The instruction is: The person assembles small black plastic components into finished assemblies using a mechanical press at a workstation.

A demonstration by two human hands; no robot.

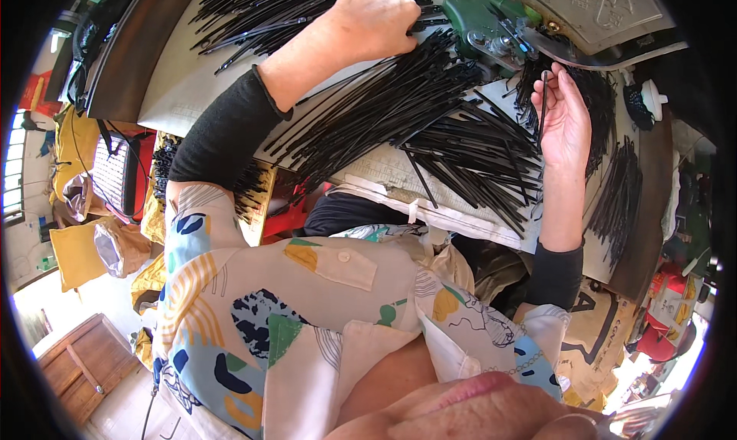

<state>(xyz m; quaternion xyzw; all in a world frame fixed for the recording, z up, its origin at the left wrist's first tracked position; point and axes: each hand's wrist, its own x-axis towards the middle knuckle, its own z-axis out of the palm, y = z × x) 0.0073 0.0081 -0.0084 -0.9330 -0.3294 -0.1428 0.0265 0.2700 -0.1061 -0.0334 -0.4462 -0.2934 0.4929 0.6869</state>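
Note:
My left hand is closed, its fingers curled down at the edge of a pile of thin black rods. What its fingertips grip is hidden behind the hand. Palm turned up, my right hand holds one thin black rod upright against the fingers, beside a green machine. Between the two hands a broad bundle of black rods lies slantwise on the pale worktop. Nearer to me, more rods are spread loosely, some crossing each other.
A metal cover plate tops the machine. Another small bundle of rods lies at the right, near the brown table edge. A black and white round object sits at the far right. Yellow sacks stand at left below the table.

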